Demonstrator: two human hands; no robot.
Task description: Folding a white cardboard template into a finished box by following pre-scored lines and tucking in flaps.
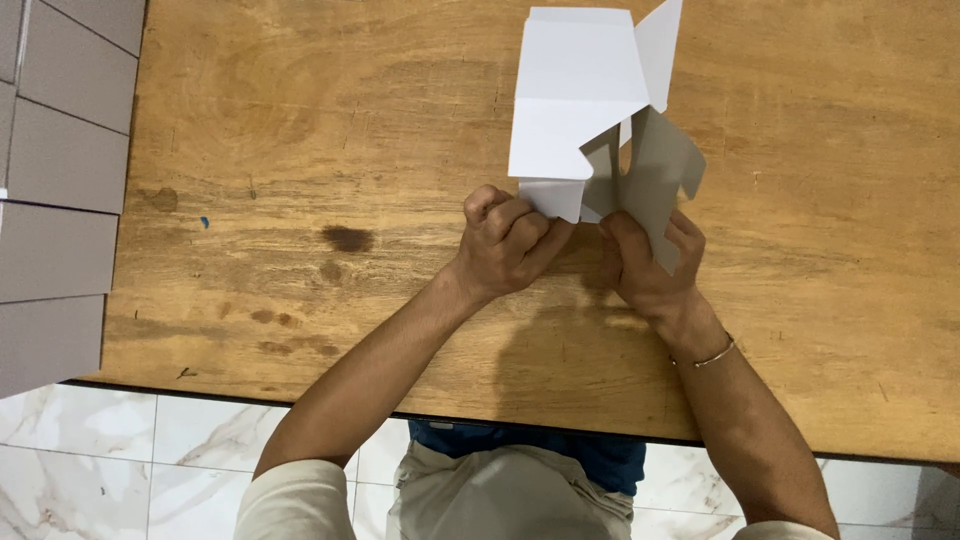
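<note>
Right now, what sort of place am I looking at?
Likely a small packing or craft workbench indoors: a worn wooden table, a stack of flat grey boards at its edge, and a white card box blank being folded over a marble-tiled floor.

A white, half-folded cardboard box blank (580,105) with grey inner flaps stands at the worktop's (300,150) far edge.

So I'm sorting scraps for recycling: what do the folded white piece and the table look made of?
The folded white piece looks like thin matte cardboard, white outside, grey inside, with crisp creases. The table looks like varnished wood, with visible grain and dark stains.
</note>
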